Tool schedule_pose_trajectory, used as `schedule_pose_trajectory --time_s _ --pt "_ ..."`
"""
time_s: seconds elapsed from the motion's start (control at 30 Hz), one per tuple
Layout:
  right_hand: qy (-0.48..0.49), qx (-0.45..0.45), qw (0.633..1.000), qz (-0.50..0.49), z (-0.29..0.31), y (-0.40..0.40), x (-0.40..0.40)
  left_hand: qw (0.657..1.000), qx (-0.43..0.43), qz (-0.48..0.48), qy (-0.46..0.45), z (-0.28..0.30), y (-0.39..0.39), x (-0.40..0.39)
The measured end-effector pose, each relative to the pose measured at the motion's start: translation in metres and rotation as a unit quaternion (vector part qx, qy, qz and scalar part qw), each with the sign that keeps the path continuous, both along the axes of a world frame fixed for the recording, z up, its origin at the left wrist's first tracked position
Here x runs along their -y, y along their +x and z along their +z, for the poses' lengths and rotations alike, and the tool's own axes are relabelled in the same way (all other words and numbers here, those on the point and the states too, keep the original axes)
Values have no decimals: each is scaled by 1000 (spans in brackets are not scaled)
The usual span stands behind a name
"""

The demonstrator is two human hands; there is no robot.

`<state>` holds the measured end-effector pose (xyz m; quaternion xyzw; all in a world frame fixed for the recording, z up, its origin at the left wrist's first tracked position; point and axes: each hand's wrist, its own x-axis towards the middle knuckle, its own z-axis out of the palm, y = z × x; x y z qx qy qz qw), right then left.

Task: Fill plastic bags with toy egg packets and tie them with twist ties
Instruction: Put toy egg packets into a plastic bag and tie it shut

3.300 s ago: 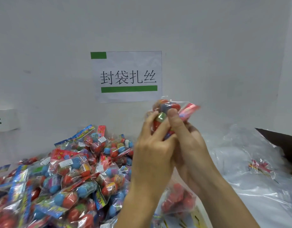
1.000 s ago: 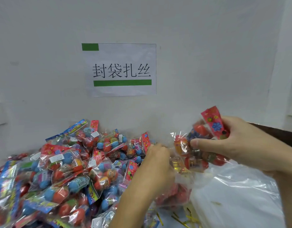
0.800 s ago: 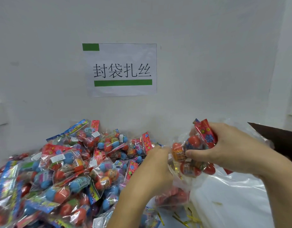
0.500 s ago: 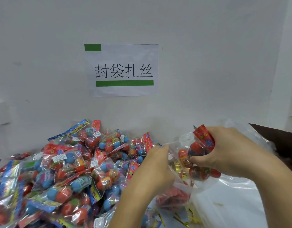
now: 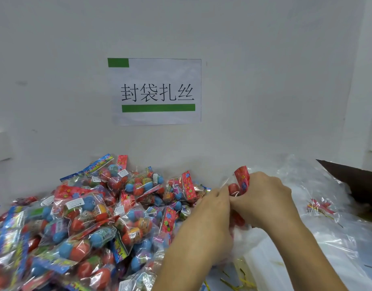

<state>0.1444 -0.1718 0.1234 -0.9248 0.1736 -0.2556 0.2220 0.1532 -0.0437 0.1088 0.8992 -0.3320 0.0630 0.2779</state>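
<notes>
Two hands meet: right hand (image 5: 264, 198) grips one red-headed toy egg packet (image 5: 240, 182) inside a clear plastic bag (image 5: 227, 181). Left hand (image 5: 210, 215) pinches that bag's film just left of the grip; a heap of packets (image 5: 86, 217), too many to count, lies farther left.

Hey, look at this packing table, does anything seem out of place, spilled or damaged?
Nothing looks damaged. The toy egg packets lie in a loose heap on the left, and gold twist ties are scattered near the front edge. Both hands hold a packet in clear plastic.
</notes>
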Motion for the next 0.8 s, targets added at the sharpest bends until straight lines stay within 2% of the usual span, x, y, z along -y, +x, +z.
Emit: schedule_pose_trajectory --time_s 0.27,0.6,0.8 --pt "222 -9 971 89 -3 7 3 1000 13 11 -2 3 3 -9" --pt "218 1 974 65 -1 9 8 994 34 73 80 4 6 -18" --pt "315 14 941 125 -3 10 5 993 39 80 78 7 0 -15"
